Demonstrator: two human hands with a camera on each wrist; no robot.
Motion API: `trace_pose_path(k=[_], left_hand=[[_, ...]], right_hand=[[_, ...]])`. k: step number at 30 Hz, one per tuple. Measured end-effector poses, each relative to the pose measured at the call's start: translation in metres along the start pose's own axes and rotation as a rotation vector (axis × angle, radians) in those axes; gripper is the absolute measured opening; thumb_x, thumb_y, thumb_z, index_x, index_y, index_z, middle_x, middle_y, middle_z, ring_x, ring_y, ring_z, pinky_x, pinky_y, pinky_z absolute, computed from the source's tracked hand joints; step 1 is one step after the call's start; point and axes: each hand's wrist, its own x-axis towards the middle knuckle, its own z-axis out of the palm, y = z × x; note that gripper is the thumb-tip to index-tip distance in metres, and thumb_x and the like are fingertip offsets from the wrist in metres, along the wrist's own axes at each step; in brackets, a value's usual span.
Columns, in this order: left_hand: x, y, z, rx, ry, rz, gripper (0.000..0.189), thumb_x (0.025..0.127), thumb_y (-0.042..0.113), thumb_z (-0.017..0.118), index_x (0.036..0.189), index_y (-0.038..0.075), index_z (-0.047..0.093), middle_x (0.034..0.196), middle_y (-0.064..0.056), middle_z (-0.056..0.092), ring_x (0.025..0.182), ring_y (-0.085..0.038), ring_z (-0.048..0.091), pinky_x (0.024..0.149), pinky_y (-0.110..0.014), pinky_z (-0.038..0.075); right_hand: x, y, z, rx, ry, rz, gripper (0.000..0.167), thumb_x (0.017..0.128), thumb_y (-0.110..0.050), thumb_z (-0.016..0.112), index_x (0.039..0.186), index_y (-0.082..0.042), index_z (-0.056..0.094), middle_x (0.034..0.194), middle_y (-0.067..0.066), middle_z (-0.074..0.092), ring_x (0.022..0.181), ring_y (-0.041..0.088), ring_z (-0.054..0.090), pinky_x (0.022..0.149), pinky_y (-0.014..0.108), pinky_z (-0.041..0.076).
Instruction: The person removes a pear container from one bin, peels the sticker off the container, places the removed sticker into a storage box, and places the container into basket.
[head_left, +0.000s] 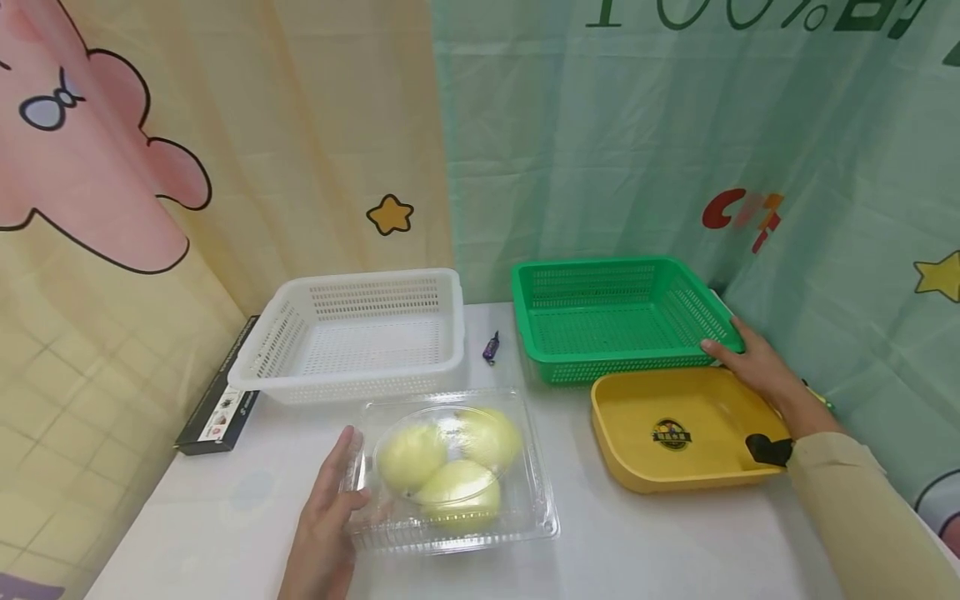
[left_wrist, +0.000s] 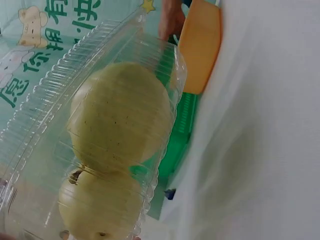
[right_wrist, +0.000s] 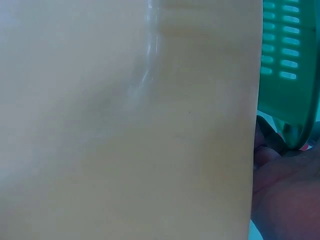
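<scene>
My left hand (head_left: 326,508) grips the left side of a clear plastic clamshell box (head_left: 536,500), its thumb along the near face. Inside are three round, pale yellow-green fruits (head_left: 459,492); two of these fruits (left_wrist: 120,115) show large through the ribbed wall in the left wrist view, one with a dark stem. The box appears over the white table, a little tilted. At the right, my right hand (head_left: 757,367) holds the front right corner of a green basket (head_left: 577,371), thumb on the rim; its other fingers are mostly hidden.
A yellow tray (head_left: 675,475) with a dark label lies just before the green basket, under my right forearm. A white basket (head_left: 345,387) stands at the back left, beside a black box (head_left: 217,408). Between the baskets lies a small purple wrapped piece (head_left: 491,347). Curtains (head_left: 525,167) hang behind.
</scene>
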Motion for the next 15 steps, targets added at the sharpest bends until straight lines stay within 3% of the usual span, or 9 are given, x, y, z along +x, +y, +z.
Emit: trace_pose_path(k=[3, 6, 9, 15], left_hand=[[0.002, 0.013, 0.006, -0.021, -0.006, 0.004, 0.074, 0.090, 0.000, 0.040, 0.150, 0.037, 0.017, 0.161, 0.004, 0.001, 0.148, -0.029, 0.001, 0.106, -0.044, 0.040], [0.006, 0.027, 0.013, -0.047, -0.022, 0.006, 0.073, 0.091, 0.001, 0.039, 0.149, 0.040, 0.017, 0.161, 0.007, 0.003, 0.147, -0.025, 0.006, 0.097, -0.031, 0.046], [0.013, 0.040, 0.020, -0.067, -0.044, 0.020, 0.072, 0.092, 0.002, 0.038, 0.149, 0.040, 0.017, 0.161, 0.008, 0.004, 0.147, -0.022, 0.007, 0.101, -0.033, 0.042], [0.034, 0.061, 0.037, -0.147, -0.071, 0.077, 0.071, 0.092, -0.002, 0.032, 0.150, 0.037, 0.016, 0.161, 0.009, 0.002, 0.148, -0.023, 0.009, 0.107, -0.056, 0.034]], right_hand=[[-0.001, 0.000, -0.001, 0.006, 0.004, -0.002, 0.090, 0.097, -0.051, 0.038, 0.146, -0.001, -0.018, 0.150, 0.037, -0.010, 0.135, 0.060, 0.004, 0.105, 0.073, 0.013], [-0.001, 0.001, -0.001, 0.007, 0.002, 0.000, 0.090, 0.097, -0.051, 0.038, 0.146, -0.002, -0.019, 0.150, 0.037, -0.010, 0.135, 0.060, 0.005, 0.105, 0.072, 0.014], [0.000, 0.002, -0.001, 0.007, 0.000, 0.005, 0.090, 0.097, -0.051, 0.039, 0.146, -0.004, -0.020, 0.151, 0.036, -0.010, 0.135, 0.059, 0.005, 0.105, 0.072, 0.014], [-0.001, 0.000, -0.001, 0.012, 0.002, 0.012, 0.091, 0.096, -0.052, 0.039, 0.146, -0.005, -0.021, 0.151, 0.037, -0.010, 0.135, 0.060, 0.006, 0.105, 0.072, 0.015]])
